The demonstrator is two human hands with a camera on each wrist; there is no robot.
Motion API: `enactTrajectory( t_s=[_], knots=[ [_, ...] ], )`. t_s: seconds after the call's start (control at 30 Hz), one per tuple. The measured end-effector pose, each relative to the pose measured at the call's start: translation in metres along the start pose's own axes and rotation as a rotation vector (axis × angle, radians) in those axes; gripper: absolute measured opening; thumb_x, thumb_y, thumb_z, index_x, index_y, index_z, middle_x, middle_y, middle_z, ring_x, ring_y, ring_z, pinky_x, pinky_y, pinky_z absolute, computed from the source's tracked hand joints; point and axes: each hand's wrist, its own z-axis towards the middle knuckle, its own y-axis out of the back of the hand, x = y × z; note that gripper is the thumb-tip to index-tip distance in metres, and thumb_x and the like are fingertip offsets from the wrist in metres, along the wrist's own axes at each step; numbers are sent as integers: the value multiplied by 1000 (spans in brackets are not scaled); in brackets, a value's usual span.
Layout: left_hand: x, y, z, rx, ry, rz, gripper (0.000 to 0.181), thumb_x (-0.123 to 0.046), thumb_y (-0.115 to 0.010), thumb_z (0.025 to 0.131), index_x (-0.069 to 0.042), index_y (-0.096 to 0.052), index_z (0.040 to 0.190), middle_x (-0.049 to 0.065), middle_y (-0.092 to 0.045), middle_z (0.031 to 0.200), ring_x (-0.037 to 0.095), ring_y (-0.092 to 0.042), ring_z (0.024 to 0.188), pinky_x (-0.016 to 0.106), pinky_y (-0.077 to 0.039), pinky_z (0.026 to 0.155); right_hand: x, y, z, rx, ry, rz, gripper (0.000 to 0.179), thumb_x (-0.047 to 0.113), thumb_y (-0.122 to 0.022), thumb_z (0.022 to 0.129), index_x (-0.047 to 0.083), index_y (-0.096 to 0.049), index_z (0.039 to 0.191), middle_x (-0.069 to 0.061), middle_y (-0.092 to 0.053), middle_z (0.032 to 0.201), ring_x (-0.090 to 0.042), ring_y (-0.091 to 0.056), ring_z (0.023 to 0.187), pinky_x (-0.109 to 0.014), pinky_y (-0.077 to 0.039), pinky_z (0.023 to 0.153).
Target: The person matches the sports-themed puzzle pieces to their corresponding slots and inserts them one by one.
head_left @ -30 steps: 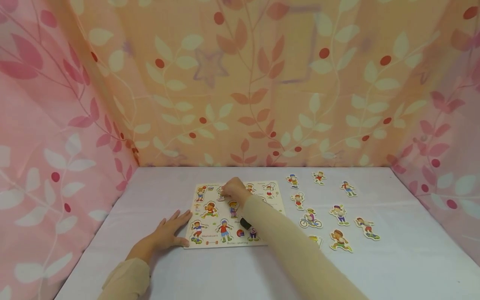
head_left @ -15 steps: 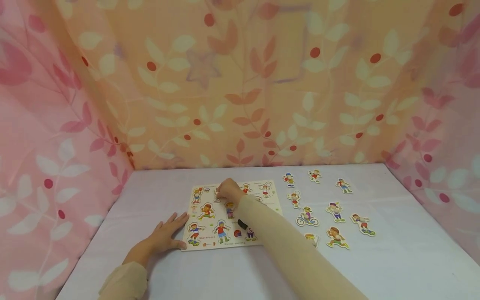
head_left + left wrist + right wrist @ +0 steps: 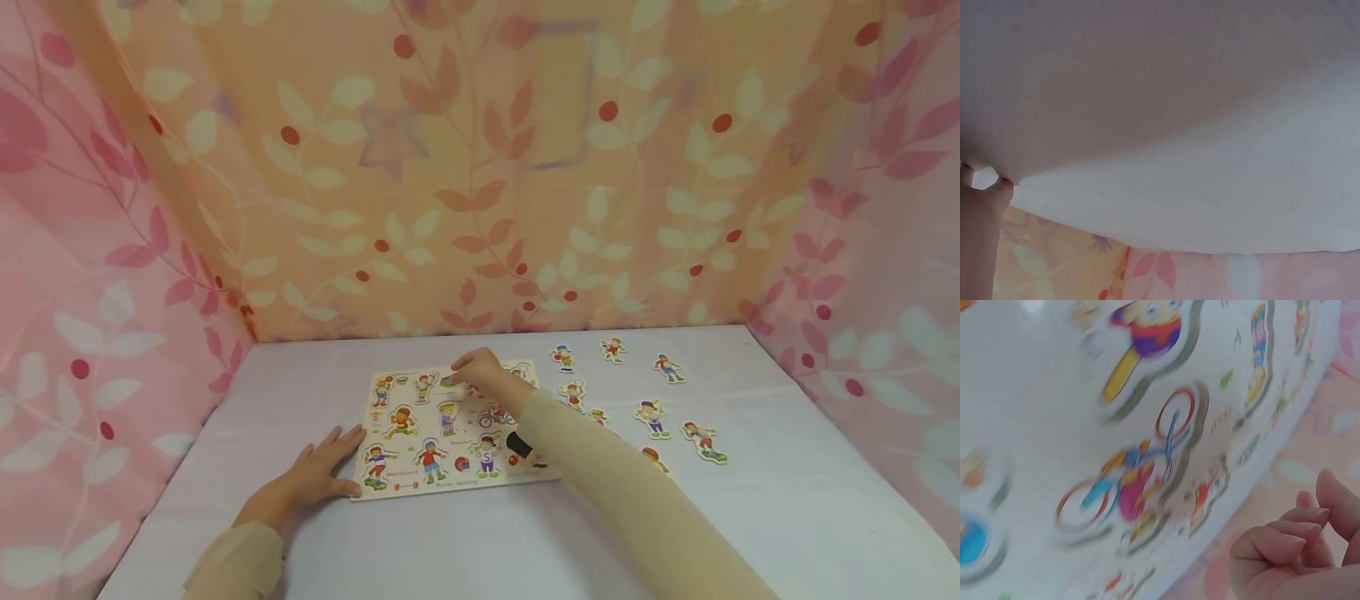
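Observation:
A white puzzle board (image 3: 517, 477) with several sports figures lies on the table. My left hand (image 3: 322, 467) rests at the board's left edge with fingers spread and thumb near the front corner. My right hand (image 3: 491, 375) is above the board's upper part, fingers loosely bent and nothing visible between them. Just left of it, a figure (image 3: 423, 387) shows in the top row. In the right wrist view, thumb and fingers of that hand (image 3: 1285, 550) stand apart beside the board. The cyclist picture (image 3: 1132, 472) shows there. My right sleeve covers part of the board's right side.
Several loose figure pieces lie right of the board, among them a skateboarder (image 3: 705, 442), a baseball player (image 3: 652, 418) and a tennis player (image 3: 573, 394). My right forearm partly hides a runner piece (image 3: 656, 460). A flowered curtain (image 3: 480, 208) stands behind the white table (image 3: 787, 500).
My right hand has come off the figure in the top row and moved right and up, uncovering that figure. My left hand stays at the board's edge. The head view has shifted slightly.

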Motion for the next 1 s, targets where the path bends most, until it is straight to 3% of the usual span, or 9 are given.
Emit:
enactTrajectory(
  t_s=[0.13, 0.23, 0.33, 0.47, 0.57, 0.73, 1.0],
  knots=[
    [1, 0, 0, 12, 18, -7, 99, -43, -79, 74, 0, -31, 150, 21, -23, 157, 51, -7, 142, 72, -1, 106, -4, 19, -5, -12, 11, 24, 24, 4, -71, 86, -4, -70, 108, -17, -68, 112, -29, -62, 106, -38, -48, 96],
    [2, 0, 0, 14, 18, -2, 99, -43, -79, 74, 0, -30, 150, 22, -22, 157, 51, -7, 141, 72, -1, 106, -6, 34, -13, 7, -16, 81, 27, 6, -68, 88, -4, -68, 113, -18, -66, 116, -34, -58, 115, -50, -44, 100],
    [2, 0, 0, 15, 12, 0, 99, -42, -78, 75, 1, -30, 150, 22, -22, 156, 52, -7, 141, 72, -2, 106, -8, 51, -21, 25, -29, 105, 30, 8, -66, 90, -4, -66, 117, -18, -64, 117, -31, -57, 111, -54, -43, 100],
    [1, 1, -1, 19, 13, -7, 99, -42, -78, 75, 1, -30, 150, 22, -22, 156, 51, -7, 141, 72, -1, 106, -10, 72, -31, 8, -46, 76, 29, 12, -66, 91, -1, -67, 117, -12, -65, 108, -20, -52, 85, -37, -47, 77],
    [1, 2, -2, 16, 9, -8, 99, -41, -79, 75, 1, -30, 149, 23, -22, 156, 52, -7, 141, 73, -1, 105, -13, 86, -36, -3, -74, 71, 28, 14, -66, 91, 2, -68, 116, -9, -64, 102, -19, -44, 76, -30, -35, 61],
    [1, 3, -3, 19, 7, -4, 99, -41, -78, 75, 2, -29, 149, 25, -21, 156, 53, -6, 141, 73, -1, 105, -19, 104, -40, -11, -93, 46, 27, 17, -66, 92, 4, -68, 116, -9, -59, 95, -17, -40, 67, -25, -26, 52],
    [0, 2, -1, 18, -1, -3, 100, -44, -78, 74, 3, -30, 149, 25, -22, 155, 53, -7, 140, 74, -2, 104, -29, 131, -55, -29, -82, 22, 27, 16, -65, 93, 3, -68, 116, -5, -55, 81, -14, -40, 58, -23, -26, 47]
  ],
)
